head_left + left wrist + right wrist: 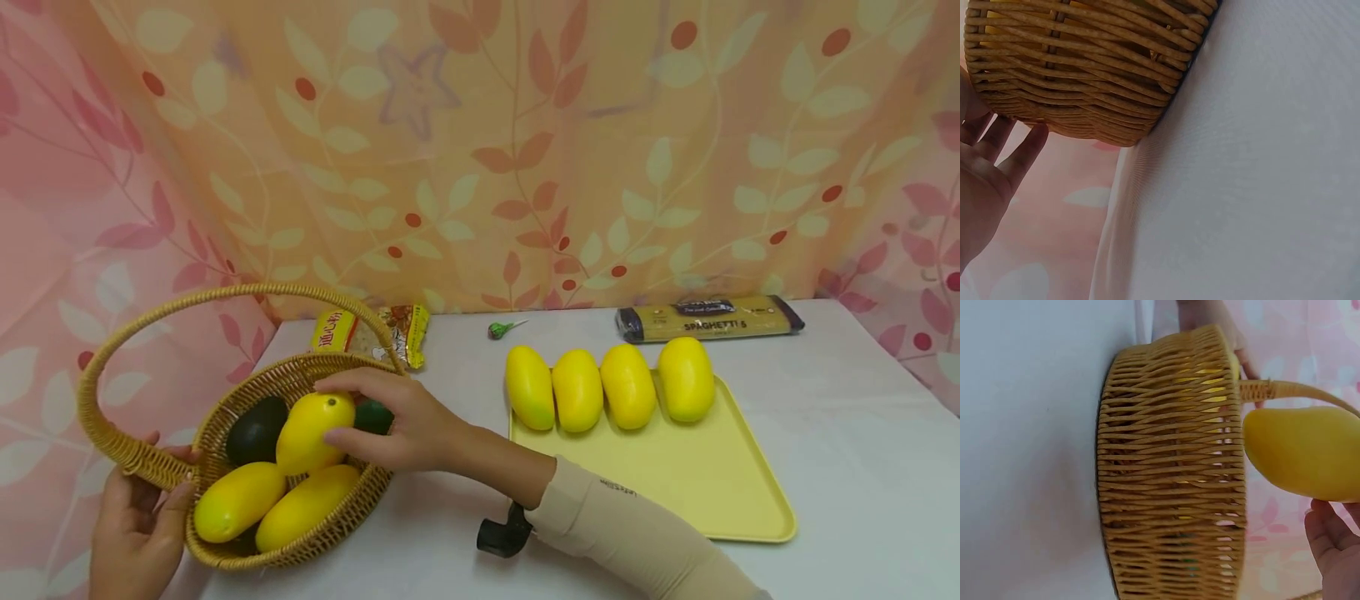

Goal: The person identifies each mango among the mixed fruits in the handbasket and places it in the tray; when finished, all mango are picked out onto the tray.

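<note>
My right hand (401, 421) grips a yellow mango (313, 433) between thumb and fingers over the wicker basket (330, 533). In the right wrist view this mango (1307, 453) is raised above the rim, fingertips at its side. Inside the basket, two more mangoes lie at the near side, a left one (240, 502) and a right one (307, 508). Behind them sit a dark, avocado-like fruit (257, 431) and a dark green one (372, 417), partly hidden by my right hand. My left hand (142, 525) holds the basket's left rim by the handle's foot.
A yellow tray (720, 475) lies right of the basket, with several mangoes (628, 387) in a row along its far edge. Farther back are a spaghetti pack (708, 321), a green-wrapped lollipop (501, 330) and a yellow snack bag (412, 333). The basket handle (225, 293) arches up at the left.
</note>
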{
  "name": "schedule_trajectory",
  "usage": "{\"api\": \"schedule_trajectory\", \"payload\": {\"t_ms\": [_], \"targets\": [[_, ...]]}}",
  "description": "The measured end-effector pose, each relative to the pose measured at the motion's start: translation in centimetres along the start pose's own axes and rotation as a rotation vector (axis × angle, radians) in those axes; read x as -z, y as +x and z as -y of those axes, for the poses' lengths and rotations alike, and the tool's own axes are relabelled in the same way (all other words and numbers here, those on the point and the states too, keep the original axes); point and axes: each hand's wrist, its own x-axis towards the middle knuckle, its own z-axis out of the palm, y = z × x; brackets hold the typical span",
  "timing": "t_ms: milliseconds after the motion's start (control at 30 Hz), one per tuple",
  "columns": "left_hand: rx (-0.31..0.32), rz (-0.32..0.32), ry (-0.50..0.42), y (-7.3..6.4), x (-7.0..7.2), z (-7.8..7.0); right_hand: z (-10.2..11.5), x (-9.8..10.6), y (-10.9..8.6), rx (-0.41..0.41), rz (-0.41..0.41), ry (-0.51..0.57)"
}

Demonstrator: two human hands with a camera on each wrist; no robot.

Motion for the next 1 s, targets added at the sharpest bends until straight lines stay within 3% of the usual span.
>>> {"api": "schedule_trajectory", "payload": {"t_ms": [333,433,633,767,900,1000], "targets": [[-0.003,0.010,-0.012,0.1,0.1,0.2,2.7,3.6,-3.3,-0.039,-0.064,-0.029],[0.003,0.006,-0.004,0.1,0.1,0.2,3.3,5.0,-4.5,-0.098,-0.097,-0.041],[0.026,0.002,0.096,-0.1,0.1,-0.1,3.9,8.2,-7.1,-0.337,-0.151,-0.093],[0.019,0.005,0.070,-0.1,0.0,-0.1,3.9,10.2,-8.6,-0.506,-0.155,-0.153],[0.010,0.009,0.015,0.0,0.0,0.0,3.9,11.6,-9.8,-0.680,-0.107,-0.246],[0.020,0.008,0.029,-0.1,0.0,0.0,3.9,12.1,-10.6,-0.813,-0.047,-0.318]]}}
